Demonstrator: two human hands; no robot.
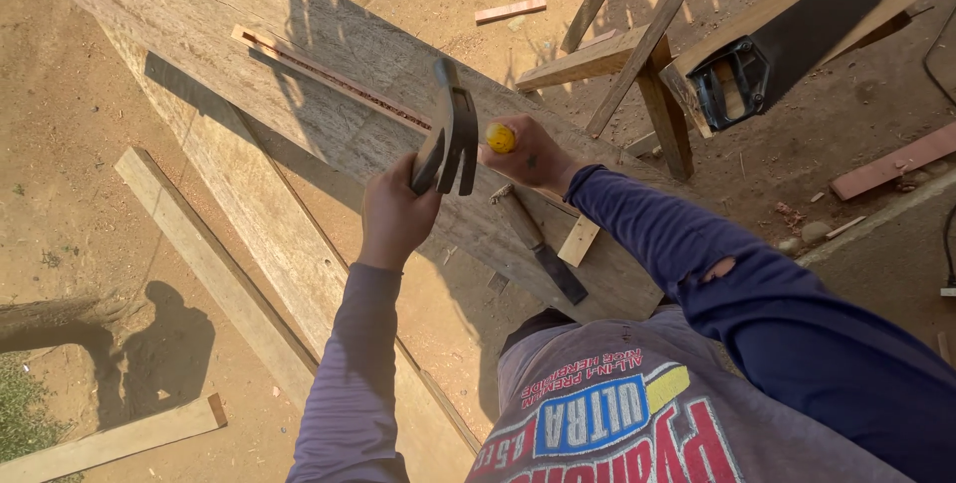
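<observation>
Both hands are closed on tools above a wide plank. Left hand (395,212) has its grip clamped on the handle of a claw hammer (448,134), whose dark steel head stands raised above the fist, claw pointing down toward the wrist. Right hand (531,154) has its grip closed around a yellow-handled tool (501,137); only the rounded yellow end shows past the fingers, so its blade or tip cannot be told. The two hands are just beside each other, the hammer head near the yellow handle.

Below them the plank (329,95) runs diagonally across sandy ground, and a thin reddish strip (329,80) lies along it. A chisel (538,254) rests on the plank just beneath the right wrist, beside a small wood block (579,240). A handsaw (767,60) lies on a sawhorse (647,55) at upper right.
</observation>
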